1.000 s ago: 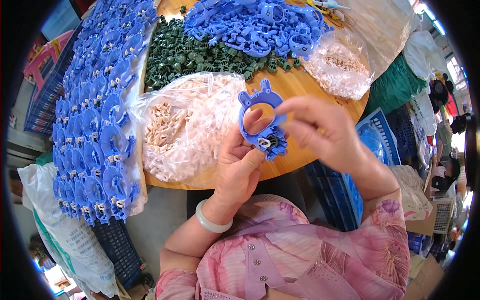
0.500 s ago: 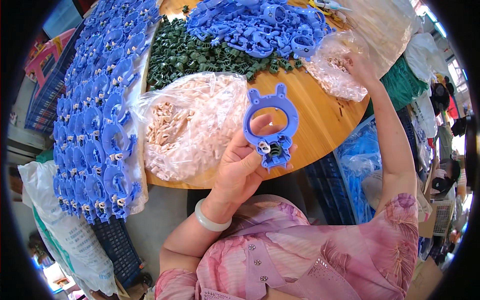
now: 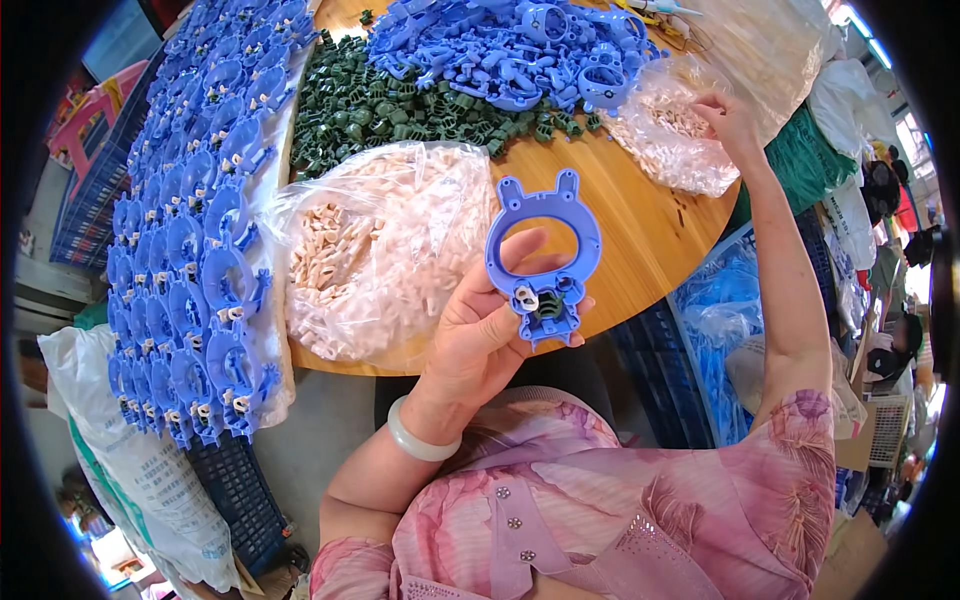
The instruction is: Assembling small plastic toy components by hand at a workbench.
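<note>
Left hand (image 3: 478,325) holding a blue frame (image 3: 588,255), right hand (image 3: 735,127) at the small bag (image 3: 655,140).
The left forearm angles up from below, its grip closed on the frame near the counter's edge (image 3: 625,312), thumb in front, fingers behind. The right arm stretches far out, wrist bent, fingers pointing left; that grip is narrow, and whether it pinches anything cannot be told.

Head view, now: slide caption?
Left hand holds a blue ring-shaped frame; right hand is at a clear bag of pale parts.
</note>
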`<state>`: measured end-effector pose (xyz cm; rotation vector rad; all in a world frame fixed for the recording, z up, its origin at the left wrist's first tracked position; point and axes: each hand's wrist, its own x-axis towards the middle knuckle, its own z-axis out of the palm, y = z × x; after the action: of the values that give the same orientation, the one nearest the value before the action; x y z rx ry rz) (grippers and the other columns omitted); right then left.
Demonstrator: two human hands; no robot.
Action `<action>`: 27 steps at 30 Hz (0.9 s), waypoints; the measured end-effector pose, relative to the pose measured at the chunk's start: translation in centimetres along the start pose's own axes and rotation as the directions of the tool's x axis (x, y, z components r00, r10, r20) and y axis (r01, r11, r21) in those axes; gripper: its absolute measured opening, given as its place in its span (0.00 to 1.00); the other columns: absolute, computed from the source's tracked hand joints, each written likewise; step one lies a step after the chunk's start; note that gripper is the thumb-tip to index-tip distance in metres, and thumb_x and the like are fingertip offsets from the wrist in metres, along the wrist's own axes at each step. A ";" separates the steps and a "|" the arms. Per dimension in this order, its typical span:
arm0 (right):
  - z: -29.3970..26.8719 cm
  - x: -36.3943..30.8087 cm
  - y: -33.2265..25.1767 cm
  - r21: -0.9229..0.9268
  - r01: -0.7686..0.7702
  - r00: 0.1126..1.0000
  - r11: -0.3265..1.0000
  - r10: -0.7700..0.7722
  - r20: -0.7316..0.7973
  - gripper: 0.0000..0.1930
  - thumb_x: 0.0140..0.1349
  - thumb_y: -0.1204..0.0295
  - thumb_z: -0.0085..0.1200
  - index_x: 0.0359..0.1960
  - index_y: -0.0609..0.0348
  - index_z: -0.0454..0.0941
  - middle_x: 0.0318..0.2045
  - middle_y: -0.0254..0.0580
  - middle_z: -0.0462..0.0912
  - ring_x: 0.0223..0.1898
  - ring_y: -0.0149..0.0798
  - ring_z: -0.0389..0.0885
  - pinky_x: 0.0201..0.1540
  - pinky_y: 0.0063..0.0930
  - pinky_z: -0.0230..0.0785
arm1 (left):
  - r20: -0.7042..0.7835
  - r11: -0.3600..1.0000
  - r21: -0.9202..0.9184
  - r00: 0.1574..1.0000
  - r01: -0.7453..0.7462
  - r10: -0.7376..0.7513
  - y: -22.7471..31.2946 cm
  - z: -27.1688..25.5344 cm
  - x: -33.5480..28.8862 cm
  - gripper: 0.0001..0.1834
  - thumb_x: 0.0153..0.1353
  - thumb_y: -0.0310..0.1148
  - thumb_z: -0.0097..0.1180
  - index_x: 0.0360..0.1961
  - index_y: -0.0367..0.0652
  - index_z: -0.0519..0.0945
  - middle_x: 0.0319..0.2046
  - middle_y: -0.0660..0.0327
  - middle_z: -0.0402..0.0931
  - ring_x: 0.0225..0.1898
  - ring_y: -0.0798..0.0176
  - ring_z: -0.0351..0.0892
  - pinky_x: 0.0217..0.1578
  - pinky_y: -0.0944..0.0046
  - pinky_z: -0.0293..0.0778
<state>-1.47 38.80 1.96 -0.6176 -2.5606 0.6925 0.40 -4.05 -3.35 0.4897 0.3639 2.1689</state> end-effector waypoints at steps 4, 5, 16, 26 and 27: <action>-1.0 -0.8 -1.3 0.322 0.032 0.999 0.946 -0.020 -0.041 0.09 0.61 0.68 0.51 0.34 0.61 0.78 0.25 0.32 0.78 0.20 0.23 0.74 0.25 0.16 0.69 | 0.017 1.000 -0.003 1.000 0.008 -0.008 0.1 0.0 0.1 0.32 0.60 0.34 0.54 0.64 0.45 0.56 0.57 0.51 0.64 0.52 0.47 0.72 0.45 0.50 0.75; -1.3 -1.7 -3.0 0.415 0.025 0.999 0.910 -0.004 -0.050 0.10 0.62 0.67 0.50 0.36 0.61 0.79 0.24 0.31 0.77 0.21 0.22 0.73 0.26 0.15 0.69 | 0.011 1.000 0.006 1.000 0.015 -0.015 0.1 0.0 0.1 0.33 0.60 0.34 0.54 0.64 0.45 0.56 0.57 0.51 0.64 0.52 0.47 0.72 0.45 0.50 0.76; 0.5 -13.3 -15.8 0.682 0.011 0.903 0.731 -0.300 0.306 0.03 0.57 0.78 0.54 0.33 0.61 0.76 0.24 0.29 0.75 0.23 0.20 0.73 0.26 0.13 0.66 | -0.046 0.990 0.084 0.992 -0.116 0.120 -0.3 0.1 0.5 0.31 0.60 0.29 0.53 0.63 0.41 0.56 0.57 0.52 0.64 0.53 0.50 0.72 0.47 0.52 0.74; 1.5 -16.5 -18.2 0.773 0.082 0.835 0.630 -0.467 0.291 0.05 0.57 0.84 0.50 0.34 0.69 0.77 0.36 0.41 0.78 0.36 0.32 0.80 0.41 0.22 0.74 | -0.084 0.979 0.136 0.983 -0.153 0.165 -0.3 0.4 0.3 0.31 0.60 0.27 0.53 0.63 0.39 0.57 0.57 0.52 0.65 0.53 0.50 0.72 0.47 0.53 0.74; 1.6 -16.6 -18.4 0.769 0.129 0.832 0.626 -0.491 0.260 0.05 0.58 0.85 0.50 0.34 0.69 0.77 0.36 0.41 0.78 0.37 0.33 0.80 0.42 0.23 0.74 | -0.084 0.979 0.136 0.983 -0.154 0.166 -0.3 0.4 0.3 0.31 0.60 0.27 0.53 0.63 0.39 0.57 0.57 0.52 0.65 0.53 0.50 0.72 0.47 0.53 0.74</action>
<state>5.72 15.41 6.27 0.3213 -2.3352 1.7530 0.64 -3.59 -3.05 0.5036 0.5361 2.3403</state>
